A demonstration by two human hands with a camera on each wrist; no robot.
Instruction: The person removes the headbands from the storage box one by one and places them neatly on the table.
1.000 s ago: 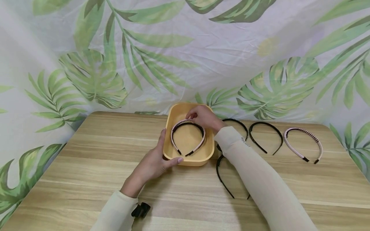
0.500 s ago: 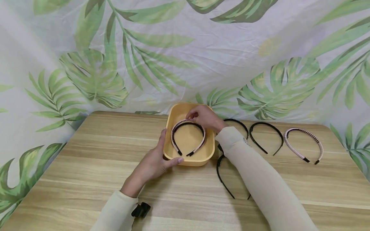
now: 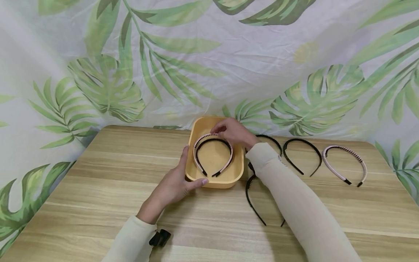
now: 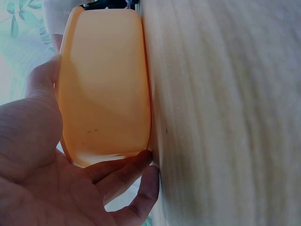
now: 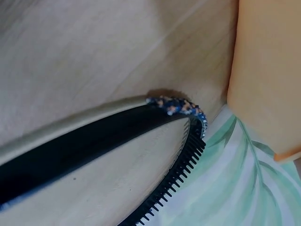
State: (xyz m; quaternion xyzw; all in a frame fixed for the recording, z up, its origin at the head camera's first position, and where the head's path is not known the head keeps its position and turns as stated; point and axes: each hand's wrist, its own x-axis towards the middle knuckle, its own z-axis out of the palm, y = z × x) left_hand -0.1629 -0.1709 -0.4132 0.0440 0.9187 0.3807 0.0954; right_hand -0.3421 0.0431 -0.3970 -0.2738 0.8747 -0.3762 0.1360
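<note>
A yellow box [image 3: 229,181] stands on the table near the backdrop. My left hand [image 3: 173,183] grips its near left corner, thumb over the front rim; in the left wrist view the other fingers [image 4: 127,181] reach round the low edge of the wall. Inside lie a pink headband [image 3: 207,135] and a black headband [image 3: 214,140], nested with their ends toward me. My right hand [image 3: 234,131] reaches over the right rim and pinches the top of the pink one, its fingertips partly hidden by the hand.
Right of the box lie a partly covered black headband [image 3: 273,138], another black headband [image 3: 301,140] and a pink one [image 3: 343,147]. A nearer black headband [image 3: 253,208] lies partly under my right sleeve [image 3: 288,196]. The leaf-print backdrop [image 3: 183,72] hangs along the table's far edge.
The top of the pink headband in the box sits slightly farther from the black one's top. Both hands stay almost where they were.
</note>
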